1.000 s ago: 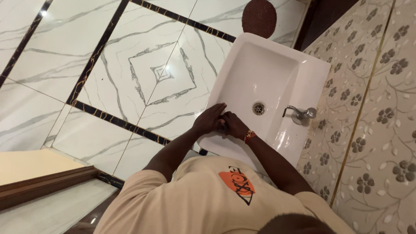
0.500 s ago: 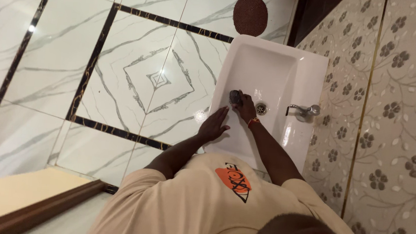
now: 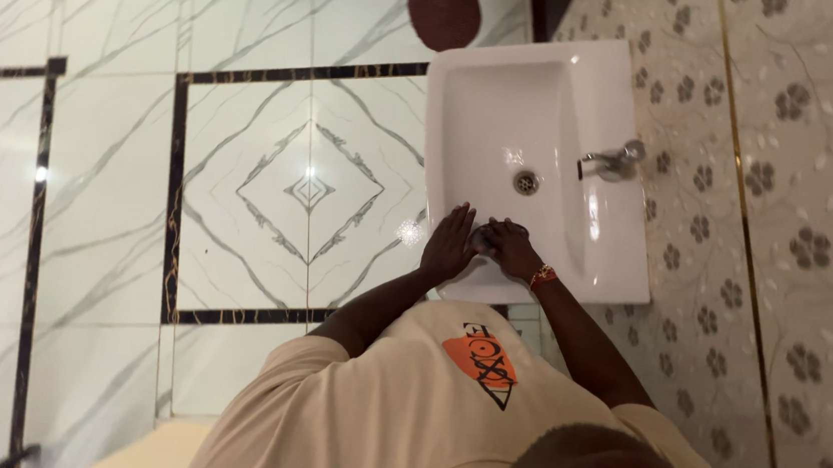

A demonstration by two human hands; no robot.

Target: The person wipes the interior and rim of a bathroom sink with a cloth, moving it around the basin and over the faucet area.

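Both hands back together at sink rim.

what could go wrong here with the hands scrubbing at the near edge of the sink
The right hand works a small dark scrubber at the near rim of the white sink, so it might slip over the edge onto the marble floor. The left hand lies flat on that rim, which looks glossy and possibly wet, so it may slide. Drips there could leave the floor slick.
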